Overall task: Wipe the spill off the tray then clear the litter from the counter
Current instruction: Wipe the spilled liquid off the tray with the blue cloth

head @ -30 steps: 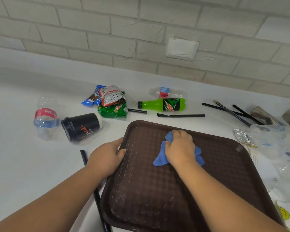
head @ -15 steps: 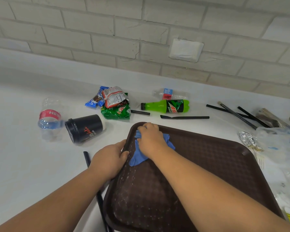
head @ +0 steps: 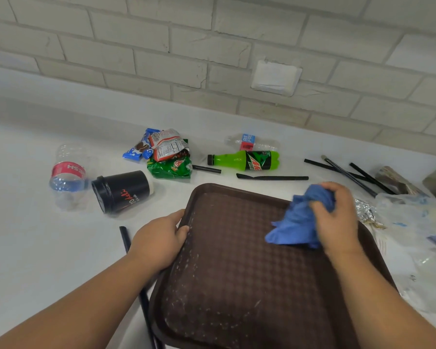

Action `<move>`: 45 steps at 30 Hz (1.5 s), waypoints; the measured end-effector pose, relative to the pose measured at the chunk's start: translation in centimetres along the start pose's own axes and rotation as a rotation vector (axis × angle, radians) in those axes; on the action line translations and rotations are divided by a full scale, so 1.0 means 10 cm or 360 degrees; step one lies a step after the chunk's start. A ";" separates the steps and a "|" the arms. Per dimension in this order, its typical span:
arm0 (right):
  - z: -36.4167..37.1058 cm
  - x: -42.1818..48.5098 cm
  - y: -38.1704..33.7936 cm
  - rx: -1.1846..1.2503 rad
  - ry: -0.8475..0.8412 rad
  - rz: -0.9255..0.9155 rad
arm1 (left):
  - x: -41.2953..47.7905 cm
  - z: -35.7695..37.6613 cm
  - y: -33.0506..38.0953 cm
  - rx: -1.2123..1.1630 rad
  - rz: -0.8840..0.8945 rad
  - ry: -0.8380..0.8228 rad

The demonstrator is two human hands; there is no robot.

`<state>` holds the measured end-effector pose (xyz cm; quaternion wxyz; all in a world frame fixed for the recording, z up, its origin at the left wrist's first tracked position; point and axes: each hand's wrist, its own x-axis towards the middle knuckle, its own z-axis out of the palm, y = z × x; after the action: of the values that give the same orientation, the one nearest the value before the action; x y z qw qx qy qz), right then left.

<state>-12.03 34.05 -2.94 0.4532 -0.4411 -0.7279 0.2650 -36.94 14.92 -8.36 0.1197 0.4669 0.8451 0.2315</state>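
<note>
1. Brown tray point(head: 237, 273) at counter's point(head: 23, 248) front edge, w/ white specks along its left side.
2. R hand point(head: 338, 217): fingers clenched round blue cloth point(head: 295, 227), near tray's far right corner.
3. L hand point(head: 159, 243): fingers grasping tray's left rim.
4. Litter beyond tray's far edge: black cup point(head: 121, 191), green bottle point(head: 244, 160), wrappers point(head: 166, 154).

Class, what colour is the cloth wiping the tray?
Blue; the cloth shows best in the head view.

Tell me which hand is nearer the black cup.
Left. The left hand grips the tray at its left rim, just right of the cup; the right hand holds the cloth at the tray's far right corner.
</note>
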 end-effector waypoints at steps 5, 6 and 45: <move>-0.32 0.14 0.59 -0.1211 -0.0459 0.0311 | 0.00 -0.01 0.01 0.0016 0.0008 -0.0020; -0.32 0.16 0.62 -0.1219 -0.0471 0.0369 | 0.00 -0.02 0.01 0.0019 0.0013 -0.0024; 1.60 -0.13 -0.84 -0.1233 -0.1070 -0.0533 | -0.04 -0.05 0.03 0.0064 0.0047 -0.0039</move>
<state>-29.43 29.20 -4.02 0.0354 -0.3446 -0.9377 0.0278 -36.73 14.57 -7.77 0.1173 0.4845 0.8410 0.2104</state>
